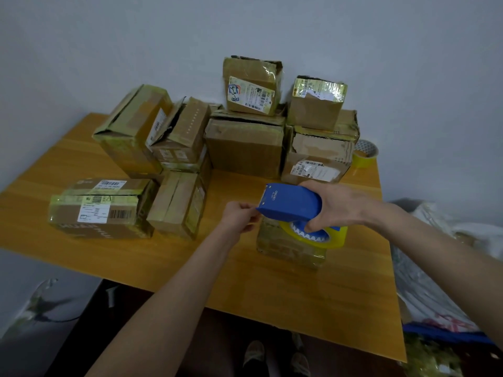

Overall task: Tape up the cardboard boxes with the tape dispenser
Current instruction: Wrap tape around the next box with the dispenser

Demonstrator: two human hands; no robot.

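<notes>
The right hand (pixel 333 206) grips the blue tape dispenser (pixel 291 202) from above, with its fingers curled under the body and into the hub of the yellow tape roll (pixel 337 238) mounted in it. The dispenser is held low over a small cardboard box (pixel 288 250) that stands alone on the wooden table (pixel 313 295), towards its right side; I cannot tell whether the dispenser touches the box. The left hand (pixel 239 216) is at the dispenser's front edge, thumb and fingertips pinched together against it. Whether they hold a tape end I cannot tell, as nothing clear shows between them. Both forearms reach in from the near edge of the table. Behind and to the left lies a pile of other boxes (pixel 245 148), brown, crumpled and wrapped in shiny yellowish tape, several with white shipping labels. 2 smaller ones stand on top of the pile against the grey wall (pixel 109 50), and a flat box (pixel 95 210) lies nearest the left edge. A spare tape roll (pixel 364 155) rests at the back right corner, just beside the pile. Crumpled plastic bags (pixel 435 268) sit to the right of the table.
</notes>
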